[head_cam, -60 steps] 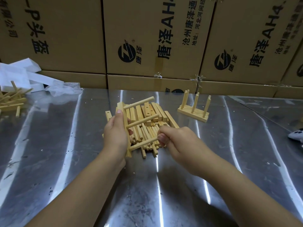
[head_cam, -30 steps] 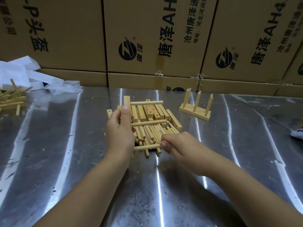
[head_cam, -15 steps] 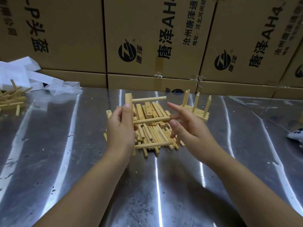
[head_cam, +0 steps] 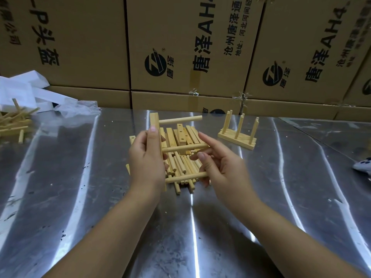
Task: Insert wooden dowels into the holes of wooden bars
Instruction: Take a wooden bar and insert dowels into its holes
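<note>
On tabletop (head_cam: 80, 177), pile (head_cam: 180, 163) of loose bars and dowels at centre: much stock left. Done bar (head_cam: 237, 138) stands at 2 o'clock of pile. Heap (head_cam: 14, 123) lies at 9 o'clock, too blurred to judge. Left hand (head_cam: 146, 163) grips bar (head_cam: 155, 122) upright over pile, three dowels (head_cam: 180, 148) seated, pointing to 3 o'clock. Right hand (head_cam: 220, 169) fingers slack, spread at dowel tips, holding nothing. This bar looks filled.

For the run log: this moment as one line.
left hand grips bar upright | three dowels in bar | right hand at middle dowel, grip unclear
</note>
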